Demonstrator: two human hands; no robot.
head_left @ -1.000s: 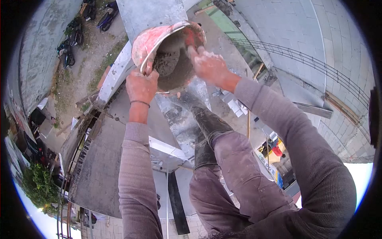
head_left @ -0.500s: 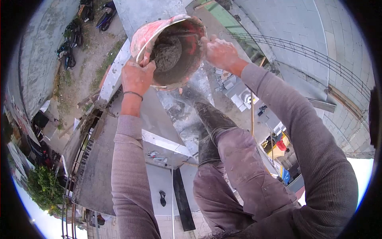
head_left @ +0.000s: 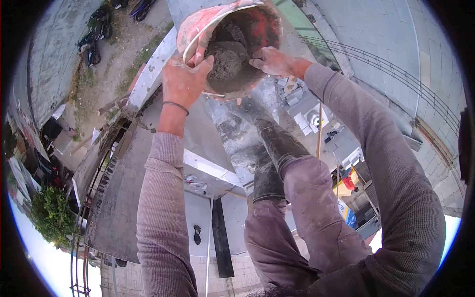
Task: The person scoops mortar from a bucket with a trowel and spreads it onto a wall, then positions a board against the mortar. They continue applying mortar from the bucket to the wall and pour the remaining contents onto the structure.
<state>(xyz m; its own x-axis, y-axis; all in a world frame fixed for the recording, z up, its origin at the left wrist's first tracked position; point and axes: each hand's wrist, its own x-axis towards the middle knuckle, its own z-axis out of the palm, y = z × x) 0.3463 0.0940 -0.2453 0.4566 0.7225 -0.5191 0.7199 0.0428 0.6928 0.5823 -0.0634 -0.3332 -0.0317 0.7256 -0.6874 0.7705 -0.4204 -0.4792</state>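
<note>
A red, mortar-smeared bucket [head_left: 197,30] with a pale rim is tilted, its mouth facing me, at the top of the head view. Wet grey mortar [head_left: 225,67] lies inside it. My left hand [head_left: 185,81] is closed around the bucket's left rim, with the thumb towards the opening. My right hand [head_left: 274,62] reaches across the right rim, its fingers curled together inside the mouth. Whether they hold anything is hidden. Beneath the bucket are my dusty trousers [head_left: 309,190] and dark boots [head_left: 277,143].
A long rebar cage [head_left: 381,62] runs along the block wall at right. Below me, a pale beam [head_left: 213,167] and a dark plank [head_left: 221,237] show. Light-coloured blocks [head_left: 297,96] lie to the right. Beyond a ledge at left is lower ground with motorcycles [head_left: 91,44].
The bucket has shifted up and to the right in view, together with my left hand. My right hand's fingers have gone from the right rim farther into the bucket's mouth.
</note>
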